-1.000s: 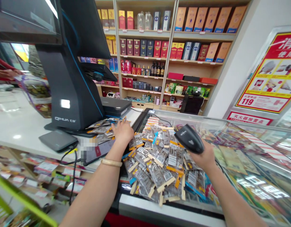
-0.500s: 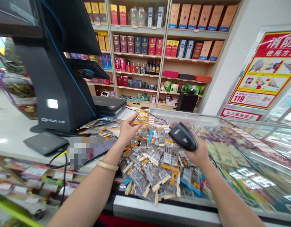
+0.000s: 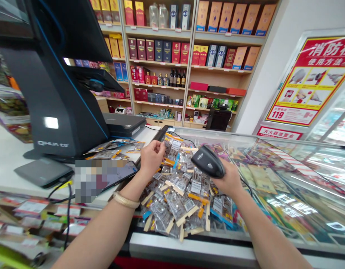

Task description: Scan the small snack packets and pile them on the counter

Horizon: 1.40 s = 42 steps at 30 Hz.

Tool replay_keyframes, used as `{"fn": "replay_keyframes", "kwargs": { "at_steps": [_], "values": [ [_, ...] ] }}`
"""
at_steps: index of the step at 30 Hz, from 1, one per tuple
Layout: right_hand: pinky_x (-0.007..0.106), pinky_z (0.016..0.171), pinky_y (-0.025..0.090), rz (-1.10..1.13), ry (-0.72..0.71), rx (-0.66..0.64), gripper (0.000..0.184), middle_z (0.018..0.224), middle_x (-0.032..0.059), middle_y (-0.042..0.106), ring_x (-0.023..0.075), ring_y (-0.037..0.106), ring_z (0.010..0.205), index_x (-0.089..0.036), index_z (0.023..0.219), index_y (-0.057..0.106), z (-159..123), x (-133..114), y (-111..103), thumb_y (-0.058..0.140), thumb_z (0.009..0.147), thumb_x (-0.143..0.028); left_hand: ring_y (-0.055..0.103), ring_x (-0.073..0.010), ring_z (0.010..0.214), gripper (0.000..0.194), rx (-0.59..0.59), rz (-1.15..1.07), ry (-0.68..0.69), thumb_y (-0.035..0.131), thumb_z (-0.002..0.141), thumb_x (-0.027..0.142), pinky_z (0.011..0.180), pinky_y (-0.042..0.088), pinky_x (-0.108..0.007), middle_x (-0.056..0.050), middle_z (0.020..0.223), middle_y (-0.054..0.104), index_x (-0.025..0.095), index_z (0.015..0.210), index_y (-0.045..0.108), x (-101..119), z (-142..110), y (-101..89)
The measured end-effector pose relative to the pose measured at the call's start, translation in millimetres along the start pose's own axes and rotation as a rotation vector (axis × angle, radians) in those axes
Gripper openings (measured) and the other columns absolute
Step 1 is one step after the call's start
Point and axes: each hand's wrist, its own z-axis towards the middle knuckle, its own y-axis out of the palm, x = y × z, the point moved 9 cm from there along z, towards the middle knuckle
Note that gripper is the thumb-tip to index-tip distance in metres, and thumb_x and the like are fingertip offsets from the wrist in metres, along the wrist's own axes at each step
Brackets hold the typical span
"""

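My left hand pinches a small clear snack packet and holds it upright above a heap of several similar packets lying on a glass counter. My right hand grips a black handheld barcode scanner, whose head points left toward the held packet, a short gap away. A beige bracelet circles my left wrist.
A black checkout terminal stands at the left on a white counter, with more packets at its base, a grey box and cables. Shelves of boxed and bottled goods fill the back wall. A red and yellow poster hangs at right.
My left hand went from resting on the packets by the terminal to lifting one packet, and now holds it lower, in front of the scanner. The scanner has shifted slightly left.
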Motion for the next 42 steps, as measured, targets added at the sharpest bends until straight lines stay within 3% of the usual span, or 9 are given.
{"fn": "replay_keyframes", "kwargs": {
  "at_steps": [13,17,21,26,30,33,37,40,42],
  "values": [
    [0.028,0.058,0.048,-0.014,0.024,-0.163,0.021,0.075,0.0057,0.07,0.0206,0.065,0.064,-0.02,0.089,0.062,-1,-4,16,0.055,0.071,-0.027,0.053,-0.0097,0.035,0.023,0.063,-0.45,-0.333,0.062,0.078,0.033,0.039,0.043,-0.019,0.002,0.049,0.06,0.017,0.067,0.049,-24,-6,17.0],
    [0.027,0.058,0.046,-0.016,0.076,-0.186,0.017,0.071,0.0041,0.068,0.0198,0.063,0.062,-0.021,0.086,0.061,-2,-1,19,0.056,0.071,-0.027,0.056,-0.011,0.037,0.017,0.053,-0.497,-0.358,0.061,0.076,0.027,0.04,0.046,-0.02,0.003,0.05,0.06,0.017,0.069,0.05,-23,-9,21.5],
    [0.029,0.064,0.049,0.0,0.11,-0.194,0.022,0.082,0.0067,0.071,0.0226,0.067,0.072,-0.02,0.093,0.062,-3,4,20,0.057,0.074,-0.029,0.056,-0.0104,0.037,0.017,0.033,-0.514,-0.349,0.06,0.076,0.027,0.04,0.045,-0.02,0.003,0.05,0.06,0.017,0.069,0.05,-20,-10,23.6],
    [0.03,0.064,0.051,0.008,0.064,-0.077,0.026,0.085,0.007,0.072,0.0231,0.069,0.074,-0.02,0.098,0.063,-3,4,10,0.057,0.075,-0.03,0.046,-0.0067,0.032,0.018,-0.024,-0.499,-0.334,0.058,0.076,0.029,0.035,0.035,-0.016,0.005,0.046,0.054,0.018,0.065,0.049,-18,-9,23.9],
    [0.03,0.057,0.049,-0.029,0.058,0.04,0.023,0.072,0.005,0.069,0.0224,0.066,0.062,-0.02,0.093,0.063,-5,10,-3,0.057,0.075,-0.034,0.037,-0.0055,0.028,0.021,-0.286,-0.286,-0.308,0.056,0.076,0.028,0.035,0.028,-0.017,0.007,0.04,0.047,0.019,0.059,0.048,-19,-15,41.2],
    [0.031,0.058,0.05,-0.061,0.075,0.062,0.024,0.071,0.0052,0.069,0.0233,0.066,0.063,-0.021,0.092,0.063,-6,16,-5,0.056,0.075,-0.036,0.045,-0.0081,0.034,0.02,-0.425,-0.007,-0.214,0.059,0.073,0.026,0.04,0.032,-0.019,0.005,0.041,0.051,0.018,0.057,0.053,-23,-20,52.3],
    [0.031,0.059,0.05,-0.07,0.064,0.037,0.02,0.071,0.0051,0.069,0.0232,0.066,0.063,-0.021,0.088,0.062,-7,17,-2,0.057,0.076,-0.037,0.061,-0.0139,0.055,0.014,-0.319,0.137,-0.136,0.058,0.076,0.028,0.053,0.044,-0.022,-0.002,0.061,0.067,0.017,0.072,0.065,-31,-8,43.6],
    [0.032,0.06,0.05,-0.062,0.058,0.034,0.019,0.073,0.0056,0.069,0.0234,0.066,0.064,-0.021,0.086,0.062,-7,16,-1,0.058,0.076,-0.037,0.068,-0.019,0.078,0.025,-0.192,0.305,-0.125,0.051,0.082,0.028,0.073,0.052,-0.029,-0.008,0.087,0.073,0.016,0.093,0.07,-41,8,20.2],
    [0.031,0.06,0.05,-0.055,0.059,0.039,0.02,0.073,0.0055,0.069,0.0231,0.066,0.064,-0.021,0.087,0.062,-7,15,-2,0.058,0.075,-0.036,0.065,-0.0248,0.1,0.033,-0.154,0.546,-0.104,0.048,0.084,0.028,0.091,0.048,-0.036,-0.012,0.108,0.071,0.016,0.106,0.07,-48,18,4.0]
  ]
}}
